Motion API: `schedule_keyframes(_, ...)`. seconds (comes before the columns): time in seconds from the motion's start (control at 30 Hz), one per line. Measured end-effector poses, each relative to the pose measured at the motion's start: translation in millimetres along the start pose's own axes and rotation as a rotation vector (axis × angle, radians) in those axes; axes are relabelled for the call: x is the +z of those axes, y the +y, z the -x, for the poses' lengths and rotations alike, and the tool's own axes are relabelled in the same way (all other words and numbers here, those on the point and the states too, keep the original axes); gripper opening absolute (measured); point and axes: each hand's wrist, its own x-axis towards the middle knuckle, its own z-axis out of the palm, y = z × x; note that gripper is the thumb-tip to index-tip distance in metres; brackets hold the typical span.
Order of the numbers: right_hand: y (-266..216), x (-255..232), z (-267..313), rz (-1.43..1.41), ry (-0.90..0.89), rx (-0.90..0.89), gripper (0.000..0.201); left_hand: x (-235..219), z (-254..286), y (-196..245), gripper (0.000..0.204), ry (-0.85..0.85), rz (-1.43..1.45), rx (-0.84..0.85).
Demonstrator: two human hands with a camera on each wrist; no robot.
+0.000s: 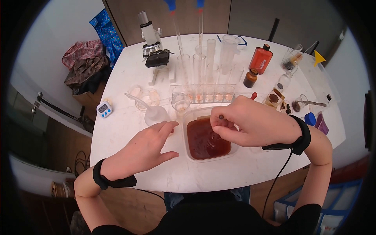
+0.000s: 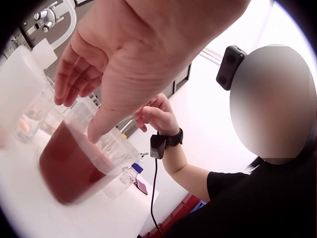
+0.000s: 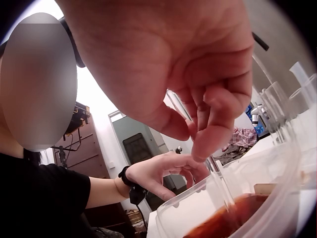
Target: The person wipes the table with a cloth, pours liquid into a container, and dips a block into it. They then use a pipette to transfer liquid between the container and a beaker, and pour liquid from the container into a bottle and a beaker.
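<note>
Your right hand point(image 1: 239, 123) is above the right part of the clear, rounded-rectangular plastic tub point(image 1: 185, 131), which holds a pool of red-brown liquid point(image 1: 203, 137). Thumb and fingers curl in and pinch a thin, clear, straight rod point(image 3: 226, 191); the right wrist view shows it running down from your fingertips, inside the tub's wall, to the liquid. How deep its lower tip sits, and whether it touches the tub's floor, you cannot tell.

The relation that matters most is the rod's long axis against the tub: it stands steeply, leaning somewhat. From above you look almost straight onto its dark, round upper end point(image 1: 221, 116), which shows within your curled fingers, so shifting your wrist would likely swing the lower tip through the liquid. The tub's walls bound that swing, and the right wall seems the closest limit, your hand being on that side.

Your left hand point(image 1: 150, 143) is the farther from the rod, with the tub's left wall between. Its fingers are relaxed and extended, thumb spread apart, holding nothing; it hovers just beside that wall, seemingly without contact, and looks well placed to steady the tub. Left of the tub's far corner, near those fingers, sits a translucent white plastic squeeze bottle point(image 1: 156, 116) with a long spout; behind the same corner stands a clear beaker point(image 1: 181, 102).
</note>
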Motion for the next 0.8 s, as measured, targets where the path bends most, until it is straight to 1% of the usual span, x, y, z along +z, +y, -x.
schedule_keyframes(0.03,-2,3,-3,-0.017,-0.001,-0.048,0.01,4,-3,-2,0.073,-0.061,0.005,-0.039)
schedule_keyframes(0.07,-4,5,-6,-0.035,-0.002,-0.095,0.01,10,-5,-6,0.073,-0.064,0.007,-0.039)
schedule_keyframes(0.13,0,7,-12,-0.03,-0.005,-0.101,0.01,23,-10,-14,0.085,-0.044,0.095,-0.024)
schedule_keyframes(0.17,2,7,-14,-0.005,0.02,-0.11,0.009,27,-13,-16,0.085,-0.044,0.096,-0.024)
schedule_keyframes(0.23,1,4,-13,0.022,0.047,-0.118,0.009,31,-19,-20,0.095,-0.091,0.221,0.042)
schedule_keyframes(0.3,-3,-6,-6,0.119,-0.037,0.008,0.008,37,-23,-22,0.099,-0.075,0.268,0.08)
schedule_keyframes(0.33,-3,-4,-4,0.12,-0.035,0.015,0.008,42,-25,-24,0.103,-0.062,0.315,0.114)
schedule_keyframes(0.37,-4,-1,-1,0.058,-0.042,-0.022,0.007,48,-27,-27,0.103,-0.068,0.317,0.121)
schedule_keyframes(0.43,-4,7,2,-0.025,-0.046,-0.074,0.008,62,-30,-36,0.112,-0.049,0.418,0.138)
schedule_keyframes(0.47,-6,7,0,-0.028,-0.041,-0.068,0.008,67,-32,-37,0.112,-0.056,0.418,0.142)
schedule_keyframes(0.53,-7,6,-4,-0.098,-0.024,-0.121,0.008,75,-36,-38,0.117,-0.019,0.508,0.173)
schedule_keyframes(0.57,-4,6,-5,-0.099,-0.022,-0.122,0.008,79,-38,-36,0.117,-0.021,0.506,0.172)
schedule_keyframes(0.63,4,5,-9,0.0,0.069,-0.135,0.008,88,-40,-31,0.118,0.088,0.678,0.201)
schedule_keyframes(0.67,6,2,-8,-0.002,0.067,-0.138,0.008,90,-39,-31,0.118,0.089,0.678,0.198)
schedule_keyframes(0.73,4,-8,-4,0.09,0.022,0.011,0.009,90,-38,-29,0.113,0.148,0.608,0.133)
schedule_keyframes(0.77,3,-10,0,0.137,0.003,0.038,0.01,86,-39,-25,0.113,0.149,0.61,0.134)
schedule_keyframes(0.8,2,-11,1,0.137,0.002,0.041,0.01,80,-39,-20,0.112,0.133,0.544,0.107)
